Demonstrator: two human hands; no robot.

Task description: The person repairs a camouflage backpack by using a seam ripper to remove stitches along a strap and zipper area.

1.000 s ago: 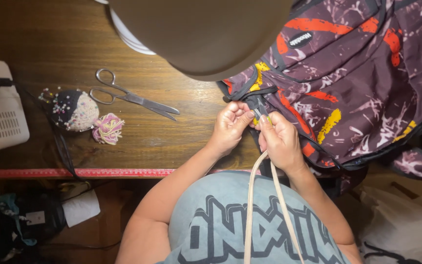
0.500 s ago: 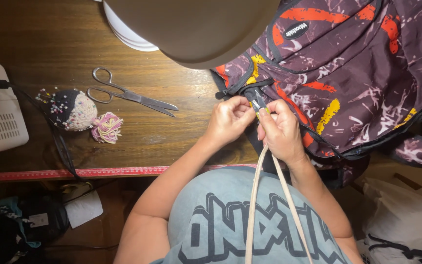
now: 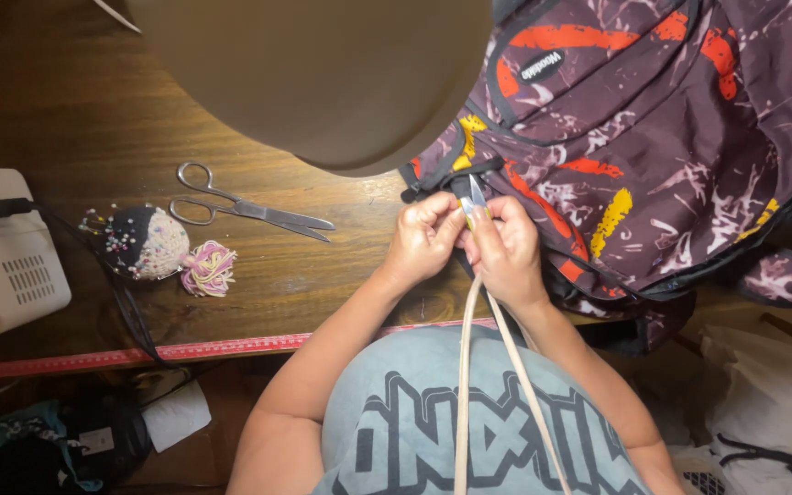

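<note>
With both hands' fingers closed, the right hand (image 3: 506, 252) around small metal thread snips (image 3: 474, 200) and the left hand (image 3: 423, 240) pinching the dark purple patterned fabric backpack (image 3: 653, 147), the blades could nick cloth or skin.

Warm, yellowish indoor light falls from above onto a dark wooden table (image 3: 75, 110), which shows a soft sheen in its middle. A large, blurred tan shape (image 3: 323, 73) close to the camera fills the top centre, out of focus. The hands and the patterned backpack (image 3: 671, 137) are evenly lit and fairly sharp. The area under the table edge sinks into deep shadow, detail lost.
</note>
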